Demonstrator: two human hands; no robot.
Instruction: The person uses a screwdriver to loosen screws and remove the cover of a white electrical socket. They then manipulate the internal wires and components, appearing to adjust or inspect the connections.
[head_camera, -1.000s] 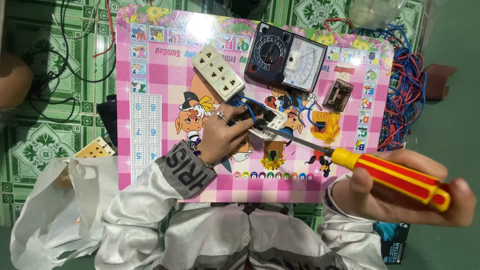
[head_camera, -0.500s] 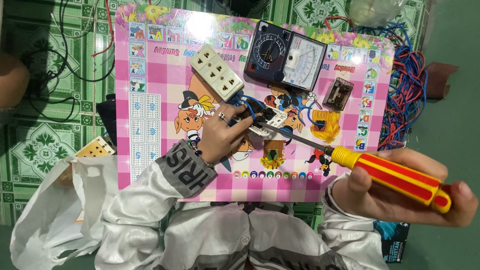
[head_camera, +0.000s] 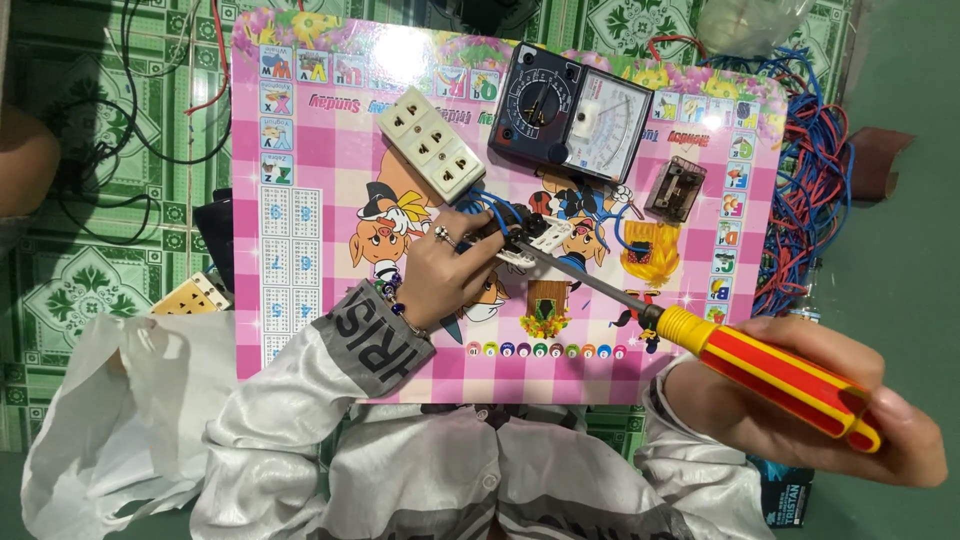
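Pinching a small white electrical part (head_camera: 528, 243) on the pink board (head_camera: 300, 300) with left hand (head_camera: 445, 280); right hand (head_camera: 830, 400) clenched around screwdriver (head_camera: 700, 335), tip on part. Likely slipping off the screw toward the fingers (head_camera: 478, 240) if tilted.

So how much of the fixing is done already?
Done: blue wires already run from the white socket strip to the small white part. In hand: the left hand pinches that part while the right hand works the screwdriver tip on it. Left: the meter lies unused.
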